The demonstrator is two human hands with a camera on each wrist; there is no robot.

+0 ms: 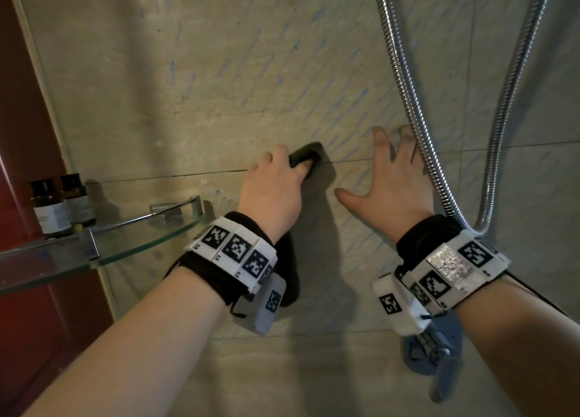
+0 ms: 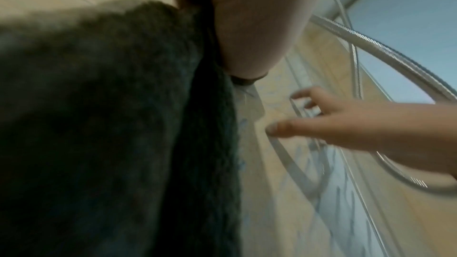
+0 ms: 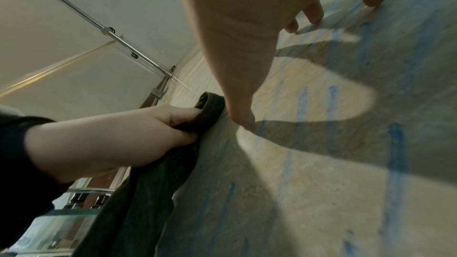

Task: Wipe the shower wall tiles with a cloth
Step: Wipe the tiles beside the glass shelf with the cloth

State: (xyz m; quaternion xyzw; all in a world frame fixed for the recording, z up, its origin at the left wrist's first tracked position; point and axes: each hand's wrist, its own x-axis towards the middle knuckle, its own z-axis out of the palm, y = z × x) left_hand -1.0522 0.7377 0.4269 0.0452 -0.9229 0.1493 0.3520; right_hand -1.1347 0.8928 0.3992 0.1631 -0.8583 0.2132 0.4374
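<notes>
Two hands work at the wall. The left hand (image 1: 272, 183) has its fingers (image 3: 183, 117) curled tight around one dark cloth (image 3: 148, 179), pressing it to the tiles (image 1: 219, 96), its tail hanging below the wrist. The right hand (image 1: 394, 178) lies flat beside it, fingers spread apart on the tiles. Many blue streaks (image 3: 395, 153) mark the wall. Right, one metal hose (image 1: 408, 81) loops down. Far left, one glass shelf (image 1: 131, 244) carries two brown bottles (image 1: 50, 208).
</notes>
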